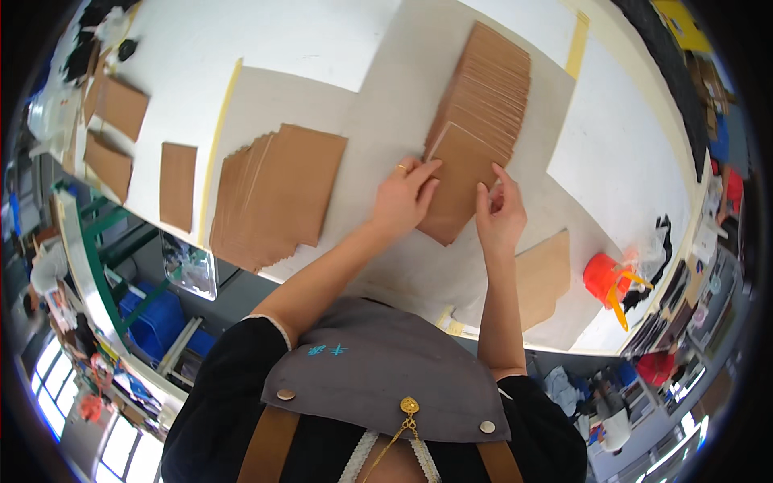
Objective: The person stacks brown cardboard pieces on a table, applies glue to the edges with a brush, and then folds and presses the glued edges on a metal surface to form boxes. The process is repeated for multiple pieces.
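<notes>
A flat brown leather-like piece (461, 181) lies at the near end of a long row of overlapping brown pieces (485, 84), slanting away from me. My left hand (405, 199) grips its left edge, thumb and forefinger close together. At the right edge my right hand (501, 211) pinches it between curled fingers and thumb. Part of each fingertip's hold is hidden. To the left, a fanned pile of similar brown pieces (286, 189) rests on the grey board. A lighter tan piece (543, 278) lies near my right forearm.
The grey board (378, 105) covers part of the white table (306, 36). At right stand an orange-red cup (604, 278) and yellow-orange scissors-like handles (622, 296). More brown pieces (177, 185) lie far left. A blue bin (153, 315) sits below the table edge.
</notes>
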A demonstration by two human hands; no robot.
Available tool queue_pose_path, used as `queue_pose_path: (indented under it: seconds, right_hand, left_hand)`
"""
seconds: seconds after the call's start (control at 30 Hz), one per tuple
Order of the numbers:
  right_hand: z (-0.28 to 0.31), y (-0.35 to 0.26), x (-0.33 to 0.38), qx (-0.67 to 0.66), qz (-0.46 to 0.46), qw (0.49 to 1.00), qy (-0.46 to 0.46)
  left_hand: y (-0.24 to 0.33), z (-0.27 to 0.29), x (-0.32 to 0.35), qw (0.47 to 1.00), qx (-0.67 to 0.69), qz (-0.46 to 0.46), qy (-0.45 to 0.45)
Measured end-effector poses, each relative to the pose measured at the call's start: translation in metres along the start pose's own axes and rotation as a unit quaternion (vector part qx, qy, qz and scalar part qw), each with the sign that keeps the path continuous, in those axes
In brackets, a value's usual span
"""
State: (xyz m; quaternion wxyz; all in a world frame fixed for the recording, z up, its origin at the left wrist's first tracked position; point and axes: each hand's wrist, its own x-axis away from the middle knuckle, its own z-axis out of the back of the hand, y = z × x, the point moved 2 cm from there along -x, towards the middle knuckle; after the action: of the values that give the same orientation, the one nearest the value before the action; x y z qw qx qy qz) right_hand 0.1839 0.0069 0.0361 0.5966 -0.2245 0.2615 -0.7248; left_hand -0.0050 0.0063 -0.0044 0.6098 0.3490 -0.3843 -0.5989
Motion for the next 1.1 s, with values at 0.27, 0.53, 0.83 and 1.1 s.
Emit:
queue_pose_path:
  seconds: [0.27, 0.53, 0.83, 1.1]
  right_hand:
    - [-0.082, -0.071, 0.032, -0.281, -0.141, 0.899, -0.306]
    - [-0.173, -0.12, 0.046, -0.344, -0.139, 0.858, -0.355]
    - [-0.083, -0.1, 0.041, -0.54, -0.126, 0.783, -0.282]
    - [-0.006, -0.03, 0.038, -0.277, -0.095, 0.955, -0.054]
  left_hand:
    - [-0.017, 0.087, 0.028, 0.98, -0.161, -0.034, 0.115]
    - [-0.062, 0.171, 0.06, 0.945, -0.234, 0.121, 0.192]
    - [-0.035, 0.143, 0.053, 0.986, 0.058, 0.129, 0.093]
    - [0.003, 0.06, 0.038, 0.984, 0.104, 0.114, -0.085]
